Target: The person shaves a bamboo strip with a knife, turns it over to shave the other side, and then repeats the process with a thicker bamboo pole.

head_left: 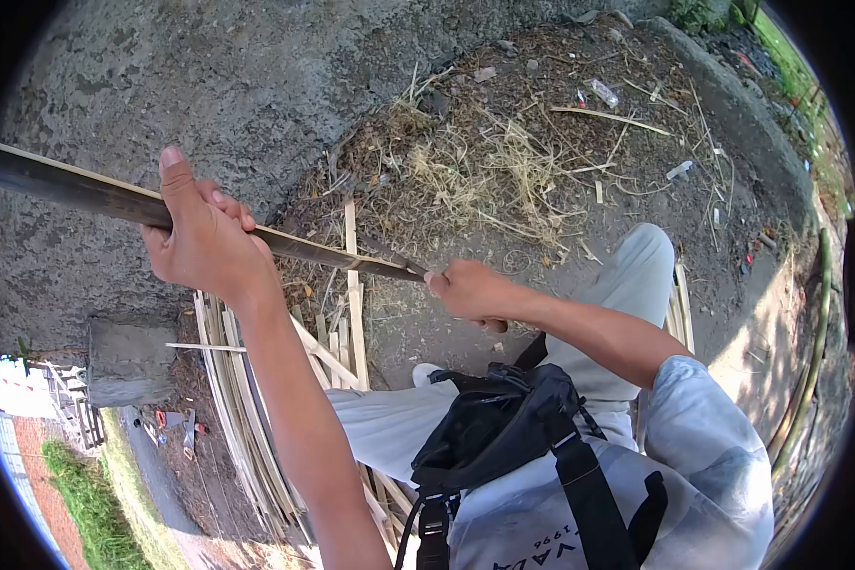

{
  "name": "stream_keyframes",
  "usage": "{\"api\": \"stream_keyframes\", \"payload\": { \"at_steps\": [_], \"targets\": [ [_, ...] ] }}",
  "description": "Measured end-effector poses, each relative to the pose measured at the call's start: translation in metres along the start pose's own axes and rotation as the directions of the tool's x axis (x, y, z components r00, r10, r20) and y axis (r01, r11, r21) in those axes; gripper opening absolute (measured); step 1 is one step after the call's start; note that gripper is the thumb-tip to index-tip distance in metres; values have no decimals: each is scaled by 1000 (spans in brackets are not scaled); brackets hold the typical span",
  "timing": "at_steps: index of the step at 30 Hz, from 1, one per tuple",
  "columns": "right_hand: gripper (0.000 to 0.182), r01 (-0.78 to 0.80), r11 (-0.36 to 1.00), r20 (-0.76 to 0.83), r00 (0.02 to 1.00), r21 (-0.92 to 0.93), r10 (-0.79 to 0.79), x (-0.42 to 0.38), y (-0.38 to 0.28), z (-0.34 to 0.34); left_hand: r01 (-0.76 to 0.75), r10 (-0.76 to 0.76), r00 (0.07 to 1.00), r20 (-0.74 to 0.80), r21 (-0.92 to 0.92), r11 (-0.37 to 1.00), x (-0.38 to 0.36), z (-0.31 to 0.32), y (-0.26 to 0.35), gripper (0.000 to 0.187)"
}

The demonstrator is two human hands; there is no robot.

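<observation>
Though slim, strip (pixel 302 249) at both hands (pixel 204 245) (pixel 467 289)

Left hand (pixel 202 237) curled, thumb (pixel 175 171) straight

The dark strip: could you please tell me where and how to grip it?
Probably partway along the dark strip, from the wearer's side, where the left hand is: it looks long and narrow, easily wrapped, clear of the right hand.

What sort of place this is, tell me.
Probably an outdoor work yard: straw-like scraps litter the bare ground, long pale strips lie bundled beside the person, and green grass grows beyond.
</observation>
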State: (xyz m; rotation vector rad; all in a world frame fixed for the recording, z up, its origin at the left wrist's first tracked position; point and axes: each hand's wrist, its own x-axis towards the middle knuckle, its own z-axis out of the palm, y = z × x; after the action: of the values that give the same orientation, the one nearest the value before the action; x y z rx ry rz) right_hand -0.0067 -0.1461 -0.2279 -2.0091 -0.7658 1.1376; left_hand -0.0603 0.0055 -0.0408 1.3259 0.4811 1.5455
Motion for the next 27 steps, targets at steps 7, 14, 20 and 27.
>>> {"api": "stream_keyframes", "payload": {
  "at_steps": [7,14,20,27],
  "targets": [
    [53,219,947,-193,965,236,-175,9,-1,35,-7,8,999,36,-29,1000,-5,13,-1,30],
    [55,-9,978,-33,999,210,17,3,1,2,-9,14,993,118,-45,999,-19,23,2,33],
    [62,473,835,-388,852,280,-353,15,13,31,-43,53,989,141,-72,996,-25,36,-3,32],
    [59,-50,992,-6,999,114,51,10,38,1,10,-7,994,106,-31,999,-15,21,0,31]
  ]
}}
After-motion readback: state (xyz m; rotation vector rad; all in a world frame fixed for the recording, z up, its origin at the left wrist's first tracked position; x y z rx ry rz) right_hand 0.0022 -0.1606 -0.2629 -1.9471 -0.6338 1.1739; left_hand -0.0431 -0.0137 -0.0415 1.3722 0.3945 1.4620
